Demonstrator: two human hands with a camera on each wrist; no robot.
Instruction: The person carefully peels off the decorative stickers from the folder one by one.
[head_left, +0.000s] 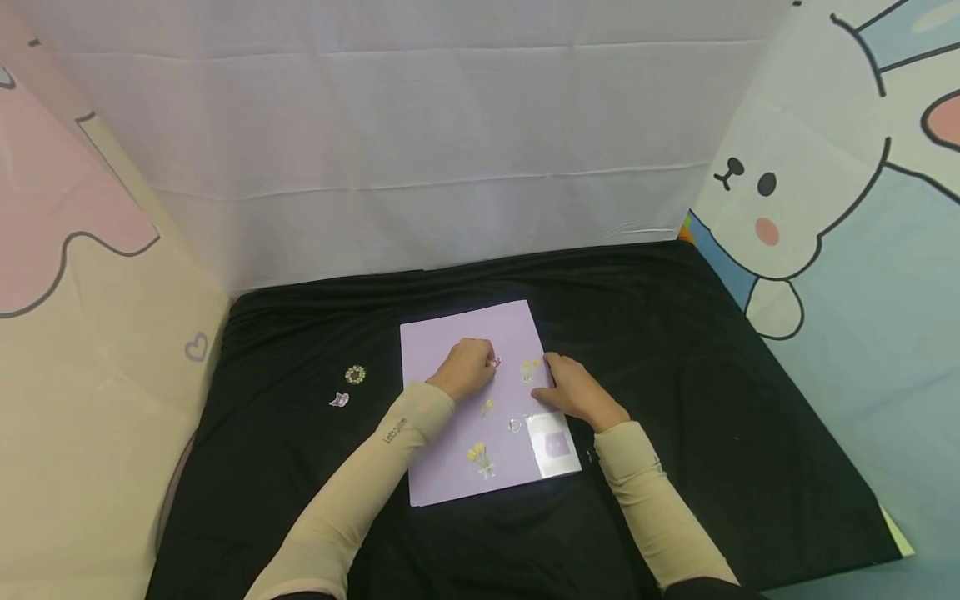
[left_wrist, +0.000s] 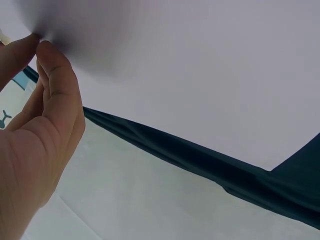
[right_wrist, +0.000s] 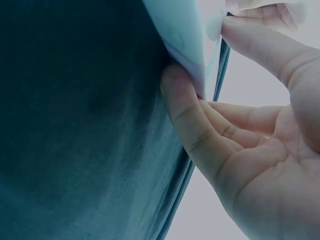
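A light purple folder (head_left: 450, 333) lies on the black cloth, with a glossy see-through pocket (head_left: 542, 432) at its lower right corner. My left hand (head_left: 467, 367) is over its upper middle, thumb and forefinger pinching a small pink sticker (head_left: 495, 362) at the folder's surface; in the left wrist view the fingertips hide it. At the right edge, my right hand (head_left: 581, 390) grips the folder, thumb on top and fingers along the side. Yellow flower stickers (head_left: 528, 371), a tulip bouquet sticker (head_left: 480, 458) and a round clear sticker (head_left: 514, 425) are on the folder.
Left of the folder, a round wreath-like sticker (head_left: 356, 374) and a butterfly-shaped sticker (head_left: 340, 400) lie on the black cloth (head_left: 300, 333). A white curtain (head_left: 450, 125) hangs behind, and cartoon-printed curtains (head_left: 825, 250) stand at both sides.
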